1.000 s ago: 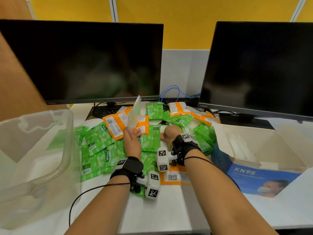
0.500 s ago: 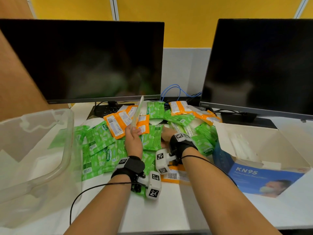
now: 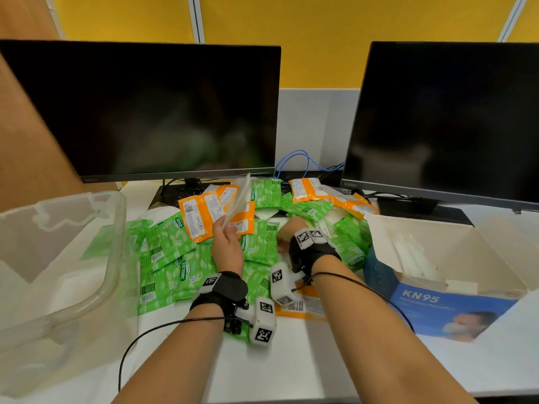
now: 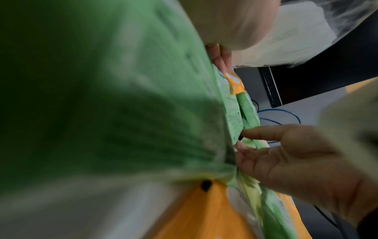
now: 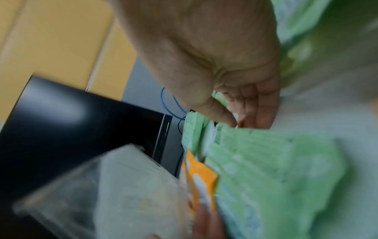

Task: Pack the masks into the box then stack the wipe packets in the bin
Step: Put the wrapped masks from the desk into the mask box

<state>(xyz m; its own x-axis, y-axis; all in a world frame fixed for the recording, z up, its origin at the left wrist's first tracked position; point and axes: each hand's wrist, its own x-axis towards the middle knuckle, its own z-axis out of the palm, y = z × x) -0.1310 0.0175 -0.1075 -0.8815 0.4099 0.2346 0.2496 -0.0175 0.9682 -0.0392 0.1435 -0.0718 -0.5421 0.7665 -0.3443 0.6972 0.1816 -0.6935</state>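
My left hand (image 3: 226, 225) pinches a clear-wrapped white mask (image 3: 240, 196) by its lower edge and holds it upright over the pile. The wrist views show this mask (image 4: 286, 32) (image 5: 122, 186) as a blurred white sheet. Green wipe packets (image 3: 172, 246) and orange wipe packets (image 3: 201, 217) cover the desk's middle. My right hand (image 3: 288, 231) reaches into the pile, its fingers (image 4: 247, 152) fairly straight against the green packets, thumb a little apart. The open KN95 box (image 3: 455, 304) at right holds white masks (image 3: 414, 255). The clear bin (image 3: 113, 258) stands at left.
Two dark monitors (image 3: 145, 112) (image 3: 443, 121) stand close behind the pile, with a keyboard (image 3: 175, 193) and blue cables (image 3: 294, 161) between them. An orange packet (image 3: 300, 307) lies under my right wrist. White desk (image 3: 291, 374) runs to the near edge.
My left hand has turned the mask from broadside to nearly edge-on. My right hand has rolled over and pushed a little further into the packets.
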